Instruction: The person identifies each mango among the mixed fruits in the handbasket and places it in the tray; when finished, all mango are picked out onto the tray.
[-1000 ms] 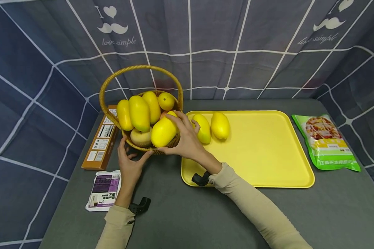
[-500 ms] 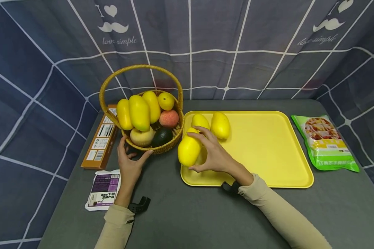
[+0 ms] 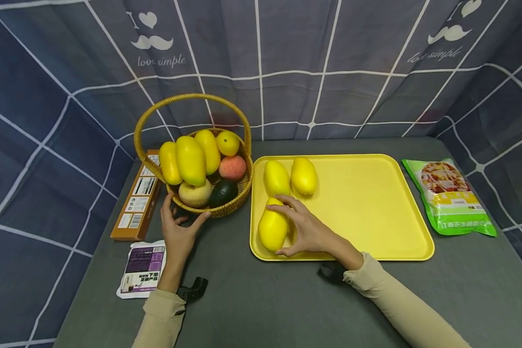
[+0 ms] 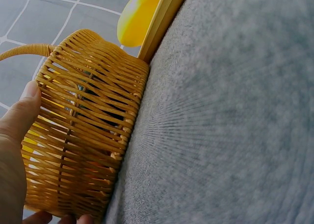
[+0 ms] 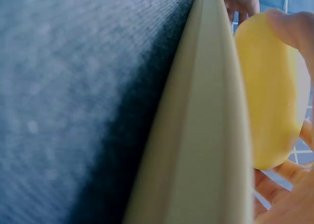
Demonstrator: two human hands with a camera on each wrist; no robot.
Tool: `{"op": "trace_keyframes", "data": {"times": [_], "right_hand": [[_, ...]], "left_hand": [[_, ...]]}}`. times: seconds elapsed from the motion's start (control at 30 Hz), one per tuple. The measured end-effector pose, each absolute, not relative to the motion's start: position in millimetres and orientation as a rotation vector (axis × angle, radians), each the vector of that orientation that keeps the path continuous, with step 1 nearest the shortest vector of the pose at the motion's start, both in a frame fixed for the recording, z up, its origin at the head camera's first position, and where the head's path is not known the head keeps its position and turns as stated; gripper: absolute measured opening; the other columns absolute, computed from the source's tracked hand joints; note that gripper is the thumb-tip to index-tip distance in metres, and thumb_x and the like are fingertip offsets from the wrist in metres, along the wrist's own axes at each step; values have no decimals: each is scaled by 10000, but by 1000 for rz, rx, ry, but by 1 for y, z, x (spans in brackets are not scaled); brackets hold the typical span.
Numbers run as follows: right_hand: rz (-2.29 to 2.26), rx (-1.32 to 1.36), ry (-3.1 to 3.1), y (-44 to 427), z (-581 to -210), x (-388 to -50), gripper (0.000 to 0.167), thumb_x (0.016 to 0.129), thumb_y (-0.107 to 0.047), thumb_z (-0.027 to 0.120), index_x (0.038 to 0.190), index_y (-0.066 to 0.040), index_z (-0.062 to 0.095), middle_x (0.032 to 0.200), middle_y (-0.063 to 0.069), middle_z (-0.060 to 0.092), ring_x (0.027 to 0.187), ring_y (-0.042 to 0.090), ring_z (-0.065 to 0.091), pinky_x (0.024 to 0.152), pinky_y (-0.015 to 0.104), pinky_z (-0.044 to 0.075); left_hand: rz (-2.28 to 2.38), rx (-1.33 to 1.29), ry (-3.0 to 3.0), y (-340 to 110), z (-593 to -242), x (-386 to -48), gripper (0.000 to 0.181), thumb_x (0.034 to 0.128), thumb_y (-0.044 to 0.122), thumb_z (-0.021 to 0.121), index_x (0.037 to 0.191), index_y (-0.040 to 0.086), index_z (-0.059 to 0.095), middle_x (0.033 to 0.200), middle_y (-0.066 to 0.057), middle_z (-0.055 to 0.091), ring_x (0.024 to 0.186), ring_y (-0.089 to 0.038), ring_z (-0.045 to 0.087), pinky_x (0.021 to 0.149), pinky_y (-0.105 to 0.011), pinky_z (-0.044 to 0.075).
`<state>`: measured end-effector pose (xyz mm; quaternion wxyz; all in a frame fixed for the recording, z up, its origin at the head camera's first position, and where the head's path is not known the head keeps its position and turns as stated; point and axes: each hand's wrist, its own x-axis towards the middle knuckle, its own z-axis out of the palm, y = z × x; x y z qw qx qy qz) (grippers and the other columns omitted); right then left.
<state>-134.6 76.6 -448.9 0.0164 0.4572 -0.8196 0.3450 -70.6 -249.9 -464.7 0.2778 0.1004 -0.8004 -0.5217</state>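
My right hand (image 3: 308,228) holds a yellow mango (image 3: 272,226) by its ends, between thumb and fingers, at the left front of the yellow tray (image 3: 352,212). The right wrist view shows this mango (image 5: 267,91) just behind the tray's rim. Two more mangoes, one left (image 3: 276,178) and one right (image 3: 304,177), lie at the tray's back left. My left hand (image 3: 178,237) grips the front of a wicker basket (image 3: 228,209); in the left wrist view its thumb (image 4: 22,111) lies on the basket's upper edge.
Inside the basket are several mangoes (image 3: 190,160), a peach (image 3: 232,167), a dark green avocado (image 3: 223,193) and a pale round fruit (image 3: 195,193). An orange-brown box (image 3: 135,203) and a purple-white packet (image 3: 142,269) lie left. A green food bag (image 3: 450,195) lies right of the tray.
My right hand has carried the mango out of the basket, rightward and down to the tray, uncovering the peach and avocado. My left hand has stayed at the basket.
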Motion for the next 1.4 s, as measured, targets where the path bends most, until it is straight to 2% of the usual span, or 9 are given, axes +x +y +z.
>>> {"op": "trace_keyframes", "data": {"times": [0.17, 0.3, 0.6, 1.0, 1.17, 1.4], "right_hand": [[991, 1450, -2567, 79, -452, -134, 1000, 607, -564, 866, 1453, -253, 435, 1526, 83, 349, 1341, 286, 359, 1060, 539, 333], [953, 1481, -2565, 80, -453, -134, 996, 613, -546, 863, 1455, -230, 435, 1537, 122, 342, 1338, 300, 346, 1058, 550, 306], [918, 1529, -2558, 82, -455, -135, 1005, 643, -528, 856, 1475, -183, 413, 1547, 149, 325, 1368, 312, 327, 1050, 557, 275], [935, 1538, -2575, 85, -453, -134, 1043, 679, -489, 846, 1523, -142, 341, 1589, 163, 234, 1467, 271, 209, 1068, 528, 258], [934, 1561, -2550, 86, -454, -133, 1018, 689, -495, 841, 1514, -142, 360, 1584, 174, 239, 1466, 289, 205, 1064, 532, 257], [937, 1560, -2541, 87, -451, -132, 987, 724, -536, 809, 1517, -163, 354, 1594, 158, 220, 1471, 280, 187, 1075, 533, 241]], "left_hand": [[-1418, 260, -2132, -238, -444, -63, 949, 732, -12, 827, 1511, 2, 285, 1500, -230, 326, 1298, -397, 415, 855, -411, 411], [-1422, 256, -2137, -233, -433, -59, 927, 739, -15, 820, 1498, -38, 288, 1489, -283, 319, 1290, -418, 419, 859, -441, 413], [-1423, 254, -2125, -232, -433, -57, 929, 734, -14, 821, 1498, -36, 292, 1495, -273, 321, 1294, -419, 415, 866, -446, 403], [-1432, 247, -2124, -233, -435, -58, 929, 736, -16, 821, 1500, -31, 292, 1497, -274, 311, 1295, -412, 411, 871, -462, 402], [-1419, 256, -2134, -232, -434, -57, 929, 736, -11, 823, 1500, -26, 295, 1496, -264, 320, 1289, -414, 417, 871, -442, 414], [-1438, 237, -2135, -231, -432, -59, 931, 751, -5, 813, 1510, -23, 273, 1490, -290, 300, 1327, -438, 387, 880, -475, 406]]}}
